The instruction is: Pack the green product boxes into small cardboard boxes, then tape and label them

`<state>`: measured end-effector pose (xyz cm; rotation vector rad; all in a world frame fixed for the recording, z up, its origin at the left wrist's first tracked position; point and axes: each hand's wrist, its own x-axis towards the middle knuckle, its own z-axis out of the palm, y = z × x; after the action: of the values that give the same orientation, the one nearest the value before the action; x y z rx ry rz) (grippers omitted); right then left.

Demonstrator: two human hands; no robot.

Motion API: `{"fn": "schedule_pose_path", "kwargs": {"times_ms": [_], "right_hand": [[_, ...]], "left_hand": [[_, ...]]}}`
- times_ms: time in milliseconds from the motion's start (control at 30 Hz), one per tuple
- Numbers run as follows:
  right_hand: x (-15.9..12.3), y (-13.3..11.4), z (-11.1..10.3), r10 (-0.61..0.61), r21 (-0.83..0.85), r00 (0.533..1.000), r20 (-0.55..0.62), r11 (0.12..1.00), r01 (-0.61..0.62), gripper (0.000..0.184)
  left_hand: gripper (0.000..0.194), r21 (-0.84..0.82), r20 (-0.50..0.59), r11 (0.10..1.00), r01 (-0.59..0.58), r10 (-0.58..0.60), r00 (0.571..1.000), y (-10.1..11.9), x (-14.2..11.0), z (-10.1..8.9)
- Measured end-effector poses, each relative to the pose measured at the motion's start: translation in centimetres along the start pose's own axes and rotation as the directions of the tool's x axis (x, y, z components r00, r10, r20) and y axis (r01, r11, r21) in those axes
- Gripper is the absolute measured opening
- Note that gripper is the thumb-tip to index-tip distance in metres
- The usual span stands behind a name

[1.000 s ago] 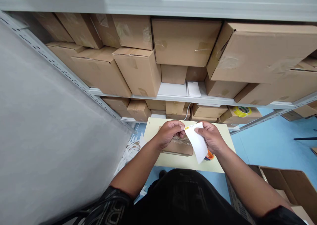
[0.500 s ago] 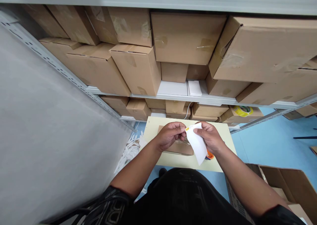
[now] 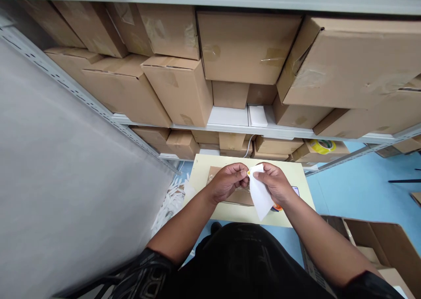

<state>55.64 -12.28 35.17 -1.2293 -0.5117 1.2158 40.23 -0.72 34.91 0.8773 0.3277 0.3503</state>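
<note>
Over the small table, my right hand point(image 3: 273, 182) is closed on a white paper slip point(image 3: 261, 198), thumb on its face, and the slip hangs down toward me. My left hand point(image 3: 231, 180) pinches the small yellow bit point(image 3: 249, 172) at the slip's upper left corner; whether this is a separate sticker I cannot tell. Below my left hand lies a taped cardboard box point(image 3: 240, 198), partly hidden by the hands. An orange object point(image 3: 276, 207), perhaps a tape dispenser, shows partly behind the slip. Beside my right hand the edge of a phone-like thing point(image 3: 296, 190) is visible.
The pale yellow table point(image 3: 200, 169) stands before a metal shelf point(image 3: 226, 127) packed with cardboard boxes point(image 3: 246, 48). A roll of yellow tape point(image 3: 323, 146) rests on a lower box. White paper strips point(image 3: 171, 202) lie by the wall at left; an open carton point(image 3: 378, 242) is at right.
My right hand and the slip have shifted slightly left, closer to my left hand. Less of the yellow bit shows now. The view has moved a little.
</note>
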Motion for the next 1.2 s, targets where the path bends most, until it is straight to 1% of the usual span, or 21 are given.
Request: {"fn": "schedule_pose_path", "kwargs": {"times_ms": [100, 133, 200, 233, 267, 300, 333, 367, 400, 433, 467, 533, 567, 667, 833, 933, 1033, 1133, 1200], "right_hand": [[0.2, 0.5, 0.3, -0.023, -0.044, 1.000, 0.006, 0.999, 0.023, 0.034], [0.3, 0.7, 0.3, -0.051, -0.078, 0.999, -0.003, 0.996, 0.050, 0.038], [0.6, 1.1, 0.4, -0.153, -0.189, 0.986, -0.057, 0.972, 0.140, 0.051], [0.8, 1.3, 0.4, -0.226, -0.268, 0.969, -0.101, 0.944, 0.193, 0.058], [0.9, 1.5, 0.4, -0.308, -0.357, 0.940, -0.148, 0.903, 0.240, 0.063], [0.9, 1.7, 0.4, -0.388, -0.446, 0.903, -0.184, 0.852, 0.275, 0.062], [0.8, 1.8, 0.4, -0.451, -0.521, 0.871, -0.194, 0.800, 0.299, 0.056], [0.7, 1.9, 0.5, -0.485, -0.570, 0.856, -0.176, 0.760, 0.313, 0.044], [0.4, 1.9, 0.6, -0.485, -0.585, 0.862, -0.144, 0.744, 0.321, 0.030], [0.1, 2.0, 0.8, -0.458, -0.571, 0.882, -0.112, 0.756, 0.320, 0.019], [-0.2, 2.0, 1.1, -0.409, -0.535, 0.908, -0.087, 0.789, 0.303, 0.015], [-0.8, 2.1, 1.5, -0.302, -0.434, 0.950, -0.075, 0.868, 0.242, 0.013], [-1.0, 2.2, 1.7, -0.264, -0.389, 0.961, -0.081, 0.896, 0.213, 0.013], [-1.3, 2.4, 2.1, -0.205, -0.318, 0.977, -0.065, 0.932, 0.174, 0.016], [-1.2, 2.8, 2.4, -0.204, -0.372, 0.975, -0.084, 0.915, 0.159, 0.022], [-1.0, 3.3, 2.7, -0.202, -0.376, 0.976, -0.085, 0.913, 0.157, 0.023], [-0.6, 4.2, 2.9, -0.214, -0.351, 0.967, -0.135, 0.923, 0.156, 0.023], [0.2, 5.0, 3.1, -0.237, -0.306, 0.950, -0.204, 0.937, 0.168, 0.023], [0.9, 5.5, 3.5, -0.247, -0.276, 0.939, -0.238, 0.944, 0.179, 0.023]], "left_hand": [[0.037, 0.042, -0.029, 0.999, -0.021, 0.023, 0.999, -0.4, -0.1, 0.2], [0.035, 0.063, -0.040, 0.998, -0.028, 0.030, 0.999, -0.6, -0.1, 0.2], [0.032, 0.104, -0.071, 0.993, -0.048, 0.056, 0.996, -0.8, -0.1, 0.4], [0.030, 0.128, -0.092, 0.990, -0.063, 0.075, 0.993, -0.9, -0.1, 0.4], [0.027, 0.155, -0.118, 0.985, -0.078, 0.097, 0.988, -1.0, 0.0, 0.5], [0.024, 0.189, -0.142, 0.978, -0.093, 0.120, 0.982, -1.1, 0.0, 0.6], [0.022, 0.229, -0.163, 0.968, -0.106, 0.145, 0.976, -1.3, 0.0, 0.6], [0.019, 0.272, -0.177, 0.955, -0.116, 0.168, 0.970, -1.5, 0.0, 0.6], [0.017, 0.313, -0.185, 0.942, -0.124, 0.188, 0.964, -1.7, 0.0, 0.6], [0.016, 0.349, -0.188, 0.928, -0.130, 0.206, 0.960, -2.0, -0.1, 0.6], [0.014, 0.381, -0.189, 0.914, -0.136, 0.221, 0.957, -2.2, -0.1, 0.5], [0.013, 0.435, -0.190, 0.889, -0.144, 0.248, 0.950, -2.5, -0.3, 0.5], [0.013, 0.457, -0.192, 0.877, -0.145, 0.257, 0.947, -2.6, -0.4, 0.5], [0.013, 0.521, -0.194, 0.840, -0.152, 0.290, 0.937, -2.7, -0.9, 0.4], [0.012, 0.612, -0.184, 0.773, -0.164, 0.341, 0.922, -3.0, -1.6, -0.3], [0.012, 0.617, -0.182, 0.769, -0.168, 0.347, 0.920, -3.4, -2.2, -0.9], [0.012, 0.610, -0.225, 0.779, -0.148, 0.349, 0.910, -3.5, -3.0, -1.9], [0.013, 0.613, -0.335, 0.787, -0.071, 0.340, 0.879, -3.2, -4.6, -4.0], [0.014, 0.611, -0.415, 0.792, -0.020, 0.341, 0.844, -3.1, -6.0, -6.4]]}}
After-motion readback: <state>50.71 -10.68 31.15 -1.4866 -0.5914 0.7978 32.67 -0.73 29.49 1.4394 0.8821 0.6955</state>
